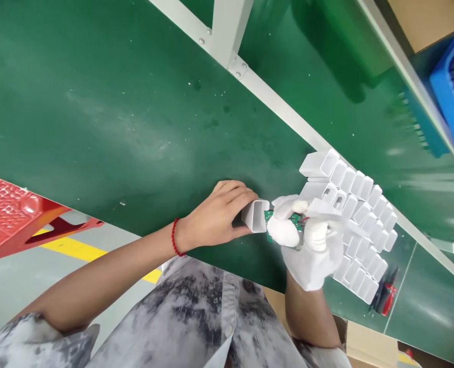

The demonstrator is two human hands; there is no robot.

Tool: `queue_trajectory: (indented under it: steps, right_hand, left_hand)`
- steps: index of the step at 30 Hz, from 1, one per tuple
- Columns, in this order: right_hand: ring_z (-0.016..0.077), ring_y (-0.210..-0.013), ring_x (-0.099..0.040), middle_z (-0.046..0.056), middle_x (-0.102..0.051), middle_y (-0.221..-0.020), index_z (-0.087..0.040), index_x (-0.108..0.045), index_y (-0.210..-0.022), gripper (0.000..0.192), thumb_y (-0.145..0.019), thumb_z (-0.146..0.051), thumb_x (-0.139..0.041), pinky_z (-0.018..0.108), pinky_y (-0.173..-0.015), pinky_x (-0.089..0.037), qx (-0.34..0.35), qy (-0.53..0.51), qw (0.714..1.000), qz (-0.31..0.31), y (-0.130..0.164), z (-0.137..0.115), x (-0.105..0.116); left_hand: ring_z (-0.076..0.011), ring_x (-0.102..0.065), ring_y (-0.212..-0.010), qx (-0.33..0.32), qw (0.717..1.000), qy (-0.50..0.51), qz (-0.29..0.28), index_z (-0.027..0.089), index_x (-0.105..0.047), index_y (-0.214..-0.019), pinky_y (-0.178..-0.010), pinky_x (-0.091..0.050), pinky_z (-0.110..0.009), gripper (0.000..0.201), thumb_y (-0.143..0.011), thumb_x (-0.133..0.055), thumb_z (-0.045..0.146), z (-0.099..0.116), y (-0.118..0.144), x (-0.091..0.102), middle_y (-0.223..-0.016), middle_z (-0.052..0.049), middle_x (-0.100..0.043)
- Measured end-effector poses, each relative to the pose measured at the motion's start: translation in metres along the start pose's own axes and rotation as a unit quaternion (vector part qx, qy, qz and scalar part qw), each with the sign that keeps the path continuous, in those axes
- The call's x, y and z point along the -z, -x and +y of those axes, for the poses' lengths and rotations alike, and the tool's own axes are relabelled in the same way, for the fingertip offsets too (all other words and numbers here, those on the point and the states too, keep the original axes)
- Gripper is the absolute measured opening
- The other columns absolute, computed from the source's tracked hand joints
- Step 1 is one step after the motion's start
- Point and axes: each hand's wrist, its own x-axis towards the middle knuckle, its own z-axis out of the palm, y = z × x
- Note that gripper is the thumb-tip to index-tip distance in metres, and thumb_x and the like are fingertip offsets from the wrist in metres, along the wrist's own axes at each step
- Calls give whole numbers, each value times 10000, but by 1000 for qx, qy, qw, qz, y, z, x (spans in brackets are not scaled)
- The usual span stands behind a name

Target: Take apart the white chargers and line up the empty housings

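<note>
A green circuit board (268,216) is sitting at the open end of a white hollow casing (256,216), just above the near part of the green workbench (135,128); whether its edge is entering the casing, I cannot tell. The right hand (314,245), wearing a white glove, is pinching the board between thumb and fingers and covering most of it. The left hand (227,212), bare, is gripping the casing from the other side, its fingers curling over the far side and its thumb lying along the near side. A red bracelet (175,237) is circling the left wrist.

Just beyond the glove, a stack of white casings (359,220) is lying in several rows, open ends facing right. Near its lower corner, 1 red-handled tool (388,299) is resting on the bench. A pale rail (280,102) is running diagonally behind the stack. Farther out, a blue bin (447,82) is standing at upper right, and a red plastic object (16,214) is showing at left, beside the bench.
</note>
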Motion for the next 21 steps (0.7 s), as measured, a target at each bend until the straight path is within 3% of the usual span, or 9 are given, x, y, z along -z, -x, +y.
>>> queue_trajectory:
  steps: [4, 8, 14, 21]
  right_hand:
    - [174, -755, -670, 31, -664, -846, -205, -655, -926, 202, -931, -390, -573, 387, -720, -586, -42, -36, 996, 64, 1, 9, -9]
    - [159, -711, -665, 13, -664, -864, -223, -677, -944, 170, -930, -364, -583, 390, -719, -578, 21, -16, 994, 105, 0, 21, -16]
    - [161, -768, -656, 11, -681, -879, -247, -680, -1026, 192, -943, -380, -569, 387, -786, -546, 77, -1, 996, 55, -2, 26, -13]
    - [163, -770, -643, 8, -684, -862, -243, -645, -1017, 182, -959, -373, -531, 388, -806, -531, 65, 9, 998, 9, -3, 27, -11]
  left_hand:
    - [-280, -566, -1160, -8, 1000, -6, 15, 139, -533, -1197, -1003, -422, -434, 443, -871, -681, 398, -4, 1, -3, -1157, -125, -657]
    - [-270, -572, -1146, -17, 1000, -11, 24, 134, -527, -1213, -1002, -416, -412, 462, -871, -685, 402, -6, 1, -5, -1162, -122, -657]
    - [-266, -577, -1130, -19, 999, -16, 29, 135, -529, -1208, -978, -420, -402, 438, -881, -678, 386, -6, 0, -5, -1166, -120, -665]
    - [-277, -576, -1126, -18, 999, -20, 32, 130, -526, -1204, -968, -423, -406, 449, -870, -693, 379, -6, -1, -4, -1166, -126, -669]
